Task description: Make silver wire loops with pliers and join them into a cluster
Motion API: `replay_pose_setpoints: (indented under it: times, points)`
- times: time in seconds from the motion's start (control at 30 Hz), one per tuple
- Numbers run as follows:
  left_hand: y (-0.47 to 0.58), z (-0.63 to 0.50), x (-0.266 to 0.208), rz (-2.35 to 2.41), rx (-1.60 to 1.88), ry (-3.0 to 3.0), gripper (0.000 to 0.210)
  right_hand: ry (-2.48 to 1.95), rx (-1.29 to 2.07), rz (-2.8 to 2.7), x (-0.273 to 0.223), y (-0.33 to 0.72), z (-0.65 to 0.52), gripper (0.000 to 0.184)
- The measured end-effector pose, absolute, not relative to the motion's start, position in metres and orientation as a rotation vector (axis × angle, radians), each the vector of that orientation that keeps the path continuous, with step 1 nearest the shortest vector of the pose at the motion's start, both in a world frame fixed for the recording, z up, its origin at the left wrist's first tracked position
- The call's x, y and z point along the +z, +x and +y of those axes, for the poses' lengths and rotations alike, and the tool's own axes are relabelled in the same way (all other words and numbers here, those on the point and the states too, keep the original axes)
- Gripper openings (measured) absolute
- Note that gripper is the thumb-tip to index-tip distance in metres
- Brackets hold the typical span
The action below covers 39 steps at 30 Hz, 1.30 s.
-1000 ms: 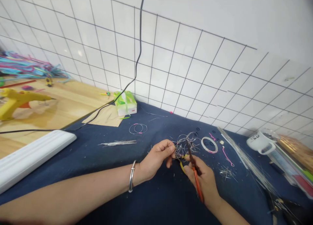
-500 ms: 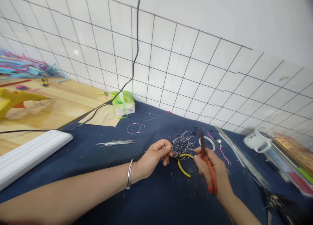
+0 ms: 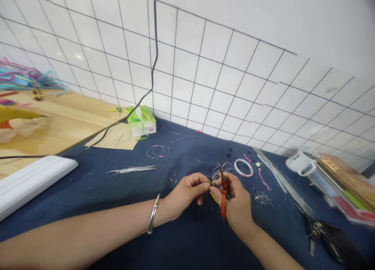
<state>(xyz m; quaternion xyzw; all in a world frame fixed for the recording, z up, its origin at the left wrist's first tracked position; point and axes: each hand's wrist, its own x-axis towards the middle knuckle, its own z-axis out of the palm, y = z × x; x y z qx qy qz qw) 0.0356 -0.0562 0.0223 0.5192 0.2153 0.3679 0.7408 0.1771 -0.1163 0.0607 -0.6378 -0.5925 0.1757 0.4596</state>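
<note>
1. Twelve o'clock is straight away from the person, toward the wall.
2. The tangle (image 3: 216,172) of thin wire lies on the cloth (image 3: 117,192), at about 1 o'clock from the left fingertips and just beyond both hands; the right fingers partly cover it.
3. The left hand (image 3: 189,192) has thumb and forefinger pressed together on the tangle's near edge, at its 7 o'clock; exactly which strand is pinched is too small to tell.
4. The right hand (image 3: 236,205) is closed around the scissors (image 3: 224,203), its fingertips close to the left ones; whether they touch I cannot tell.
5. The scissors' long axis runs nearly 12 to 6: dark blades toward 12, alongside the tangle, orange handles toward 6. Whether the blades are parted is unclear.
6. Neither hand is clearly nearer the tangle: left meets it at 7 o'clock, right at about 5.
7. A yellow handle of the pliers (image 3: 213,196) shows between the hands, at about 5 o'clock from the left fingertips, mostly hidden.
8. The white ring (image 3: 243,160) lies near the tangle, toward 3 o'clock.
</note>
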Motion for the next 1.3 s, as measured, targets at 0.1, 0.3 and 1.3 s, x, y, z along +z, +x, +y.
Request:
replay_pose_setpoints:
  times: [0.1, 0.3, 1.3]
  points:
    - [0.037, -0.057, 0.023, 0.479, 0.812, 1.168, 0.016, -1.54, 0.428, -1.47, 0.059, 0.176, -0.117, 0.029]
    - [0.038, -0.061, 0.025, 0.469, 0.814, 1.236, 0.017, -1.512, 0.496, -1.431, 0.054, 0.176, -0.116, 0.022]
    - [0.034, -0.065, 0.022, 0.429, 0.793, 1.069, 0.022, -1.457, 0.297, -1.677, 0.052, 0.162, -0.129, 0.025]
